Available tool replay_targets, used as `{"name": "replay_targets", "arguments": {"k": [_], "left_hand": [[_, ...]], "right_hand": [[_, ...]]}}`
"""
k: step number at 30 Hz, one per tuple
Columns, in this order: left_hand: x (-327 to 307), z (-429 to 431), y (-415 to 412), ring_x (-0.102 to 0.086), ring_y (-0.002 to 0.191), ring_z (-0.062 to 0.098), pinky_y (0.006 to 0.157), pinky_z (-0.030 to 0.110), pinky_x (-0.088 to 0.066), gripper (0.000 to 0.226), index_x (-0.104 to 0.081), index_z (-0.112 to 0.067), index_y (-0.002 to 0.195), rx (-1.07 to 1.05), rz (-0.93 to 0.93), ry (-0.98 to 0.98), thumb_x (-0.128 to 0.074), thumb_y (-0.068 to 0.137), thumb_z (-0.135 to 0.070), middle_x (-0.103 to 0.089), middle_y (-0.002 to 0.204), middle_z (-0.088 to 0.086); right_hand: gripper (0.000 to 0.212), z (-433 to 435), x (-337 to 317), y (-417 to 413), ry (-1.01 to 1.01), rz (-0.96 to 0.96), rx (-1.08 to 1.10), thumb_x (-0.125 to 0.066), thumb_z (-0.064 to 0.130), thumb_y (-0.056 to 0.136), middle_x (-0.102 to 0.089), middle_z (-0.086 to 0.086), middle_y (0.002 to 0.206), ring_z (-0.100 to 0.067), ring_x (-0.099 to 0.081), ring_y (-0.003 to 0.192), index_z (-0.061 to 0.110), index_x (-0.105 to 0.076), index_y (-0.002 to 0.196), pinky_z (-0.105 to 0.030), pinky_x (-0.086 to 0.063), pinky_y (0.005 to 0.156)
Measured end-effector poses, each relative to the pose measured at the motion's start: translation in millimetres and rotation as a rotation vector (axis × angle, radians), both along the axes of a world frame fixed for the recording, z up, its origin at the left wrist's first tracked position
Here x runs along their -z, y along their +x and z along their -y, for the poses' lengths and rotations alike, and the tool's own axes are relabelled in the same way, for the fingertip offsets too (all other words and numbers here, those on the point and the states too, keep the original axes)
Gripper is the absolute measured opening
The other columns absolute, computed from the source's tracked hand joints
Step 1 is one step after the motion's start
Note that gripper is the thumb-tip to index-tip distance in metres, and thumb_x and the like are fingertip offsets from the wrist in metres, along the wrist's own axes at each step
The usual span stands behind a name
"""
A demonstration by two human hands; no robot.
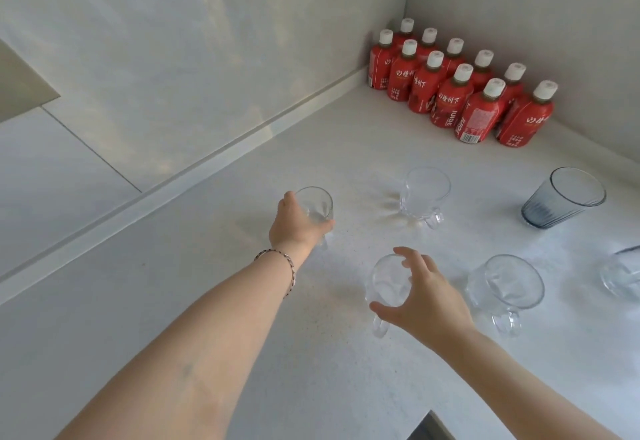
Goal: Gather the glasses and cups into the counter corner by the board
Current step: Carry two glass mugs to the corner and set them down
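Observation:
My left hand (294, 223) is wrapped around a clear glass mug (317, 202) standing on the white counter (242, 301). My right hand (420, 296) hovers with spread fingers at the rim of a second clear mug (386, 284), touching or nearly touching it without a closed grip. Two more clear mugs stand free: one further back (426, 190) and one to the right (509, 284). A blue-grey ribbed tumbler (564, 197) stands at the right. Another clear glass (623, 275) is cut off by the right edge.
Several red juice bottles with white caps (460, 90) fill the far counter corner against the walls. A low backsplash ledge (207, 162) runs along the left. A dark opening (429, 429) shows at the counter's front edge.

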State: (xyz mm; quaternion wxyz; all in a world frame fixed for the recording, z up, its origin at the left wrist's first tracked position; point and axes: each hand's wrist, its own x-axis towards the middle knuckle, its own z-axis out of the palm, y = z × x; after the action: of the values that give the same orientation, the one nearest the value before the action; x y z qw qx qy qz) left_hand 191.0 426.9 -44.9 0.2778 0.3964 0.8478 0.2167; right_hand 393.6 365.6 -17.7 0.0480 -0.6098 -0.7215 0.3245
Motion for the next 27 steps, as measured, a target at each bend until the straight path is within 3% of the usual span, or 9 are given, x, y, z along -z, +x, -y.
{"name": "replay_targets", "arguments": {"k": [10,18,21,27], "left_hand": [[-29.5,159.1,-87.4,-0.049,0.126,0.01,0.102,0.028,-0.04,0.087,-0.037,-0.021,0.134,0.086,-0.063,0.066,-0.082,0.061,-0.039,-0.048,0.136,-0.008],[-52.5,357.2,-224.1,-0.056,0.115,0.007,0.098,0.032,-0.046,0.094,-0.045,-0.027,0.124,-0.312,-0.053,0.093,-0.075,0.039,-0.052,-0.055,0.123,-0.011],[-52.5,431.5,-282.3,-0.055,0.116,0.01,0.098,0.033,-0.044,0.09,-0.046,-0.025,0.126,-0.435,-0.055,0.111,-0.085,0.046,-0.038,-0.054,0.123,-0.009],[-36.1,567.0,-391.1,-0.051,0.122,0.011,0.1,0.032,-0.042,0.087,-0.043,-0.022,0.132,-0.577,-0.054,0.11,-0.086,0.056,-0.027,-0.052,0.131,-0.005]], "right_hand": [[0.086,30.1,-4.5,-76.6,-0.041,0.083,-0.324,-0.074,0.044,0.069,-0.04,0.006,0.137,-0.019,-0.055,0.113,0.034,-0.026,0.139,-0.027,-0.046,0.088],[0.085,123.8,-17.7,-235.3,-0.016,0.045,-0.697,-0.072,0.044,0.069,-0.038,0.01,0.138,-0.014,-0.053,0.115,0.036,-0.024,0.139,-0.02,-0.041,0.081],[0.085,177.2,-16.1,-303.9,-0.046,0.024,-0.748,-0.074,0.042,0.068,-0.038,0.007,0.137,-0.017,-0.056,0.112,0.036,-0.026,0.139,-0.024,-0.047,0.087],[0.084,282.1,-7.2,-441.6,-0.097,0.011,-0.771,-0.077,0.032,0.066,-0.037,0.001,0.125,-0.02,-0.059,0.092,0.033,-0.031,0.137,-0.03,-0.052,0.083]]}}
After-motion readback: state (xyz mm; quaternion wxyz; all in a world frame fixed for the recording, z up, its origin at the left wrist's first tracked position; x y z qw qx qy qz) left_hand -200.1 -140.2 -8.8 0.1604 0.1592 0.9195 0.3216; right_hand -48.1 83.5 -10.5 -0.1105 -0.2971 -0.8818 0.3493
